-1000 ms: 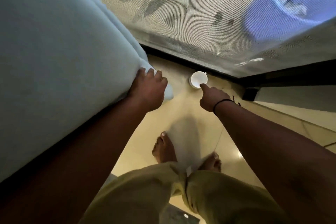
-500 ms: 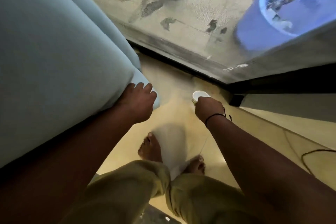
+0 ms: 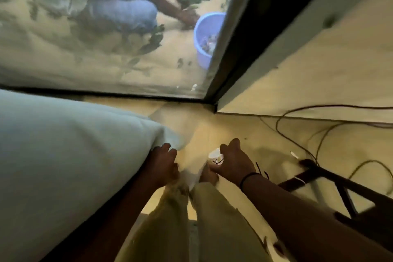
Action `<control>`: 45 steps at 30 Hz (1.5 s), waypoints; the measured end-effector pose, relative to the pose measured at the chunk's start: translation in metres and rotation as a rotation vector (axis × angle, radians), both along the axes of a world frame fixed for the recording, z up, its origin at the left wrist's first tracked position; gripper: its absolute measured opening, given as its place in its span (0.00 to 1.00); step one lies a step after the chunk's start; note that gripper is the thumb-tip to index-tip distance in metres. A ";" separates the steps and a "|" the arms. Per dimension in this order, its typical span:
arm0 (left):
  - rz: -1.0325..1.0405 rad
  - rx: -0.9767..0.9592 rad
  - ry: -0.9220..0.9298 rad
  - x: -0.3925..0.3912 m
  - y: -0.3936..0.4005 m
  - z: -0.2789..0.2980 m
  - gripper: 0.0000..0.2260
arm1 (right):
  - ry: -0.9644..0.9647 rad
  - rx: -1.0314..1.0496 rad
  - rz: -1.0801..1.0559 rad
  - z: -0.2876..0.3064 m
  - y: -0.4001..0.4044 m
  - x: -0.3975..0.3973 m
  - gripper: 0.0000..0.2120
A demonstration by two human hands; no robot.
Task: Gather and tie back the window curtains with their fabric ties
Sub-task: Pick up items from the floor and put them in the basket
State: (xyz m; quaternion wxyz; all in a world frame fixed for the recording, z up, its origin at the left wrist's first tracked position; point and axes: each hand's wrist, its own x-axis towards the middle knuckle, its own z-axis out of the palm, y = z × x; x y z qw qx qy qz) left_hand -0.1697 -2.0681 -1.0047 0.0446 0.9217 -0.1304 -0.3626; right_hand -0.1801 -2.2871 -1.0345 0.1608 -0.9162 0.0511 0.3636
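Curtain (image 3: 63,155) bunched under left hand (image 3: 162,161) w/ curled fingers, right hand (image 3: 234,162) gripping small white cup (image 3: 215,156), both arms extended down.

Bare forearms, no sleeves. Thin black band (image 3: 247,178) round right wrist, just behind the fingers (image 3: 230,144). Loose olive-yellow trousers (image 3: 214,225) below. Feet bare.

The pale blue-grey fabric curtain (image 3: 63,155) hangs bunched in a thick fold — left of the window's dark frame (image 3: 240,38), lower edge near the floor.
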 end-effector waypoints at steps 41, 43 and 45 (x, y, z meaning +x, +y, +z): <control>-0.769 -0.063 -0.008 -0.228 -0.396 0.228 0.23 | -0.309 -0.125 -0.898 0.233 -0.369 -0.415 0.31; -0.772 -0.074 0.014 -0.244 -0.416 0.226 0.21 | -0.287 -0.110 -0.969 0.222 -0.389 -0.426 0.31; -0.783 -0.072 0.049 -0.255 -0.428 0.224 0.19 | -0.278 -0.105 -1.005 0.210 -0.402 -0.430 0.32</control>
